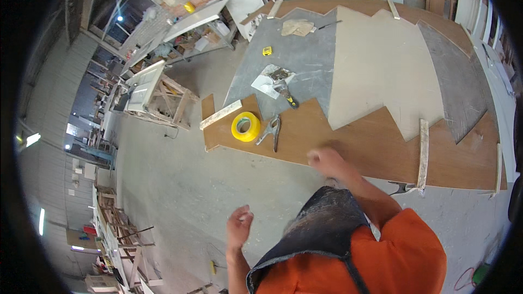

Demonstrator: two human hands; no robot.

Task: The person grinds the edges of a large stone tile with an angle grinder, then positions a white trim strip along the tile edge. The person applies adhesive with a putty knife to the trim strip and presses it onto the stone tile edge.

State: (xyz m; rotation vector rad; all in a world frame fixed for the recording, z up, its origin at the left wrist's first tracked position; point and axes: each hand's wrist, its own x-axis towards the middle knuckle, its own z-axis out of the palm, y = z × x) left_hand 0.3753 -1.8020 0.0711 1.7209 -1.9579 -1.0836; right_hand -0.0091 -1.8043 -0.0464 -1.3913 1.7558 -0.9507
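Note:
My right hand [325, 161] is closed over the near edge of a brown board [359, 139] with a zigzag edge; what it holds, if anything, is hidden. My left hand [238, 228] is off to the left above the floor, fingers curled in, with anything inside too small to make out. On the board's left part lie a roll of yellow tape [236, 133] and a spring clamp [269, 132]. Beyond them, a putty knife [285, 95] with a dark handle rests by a white sheet [263, 83] bearing a dark smear.
Pale wooden strips [423, 152] lie across the board. The grey tabletop [305, 60] also carries a yellow tape measure [267, 50], a beige cloth [297, 27] and a large beige panel [381, 65]. Left, a wooden trestle [174, 98] stands on the concrete floor [174, 185].

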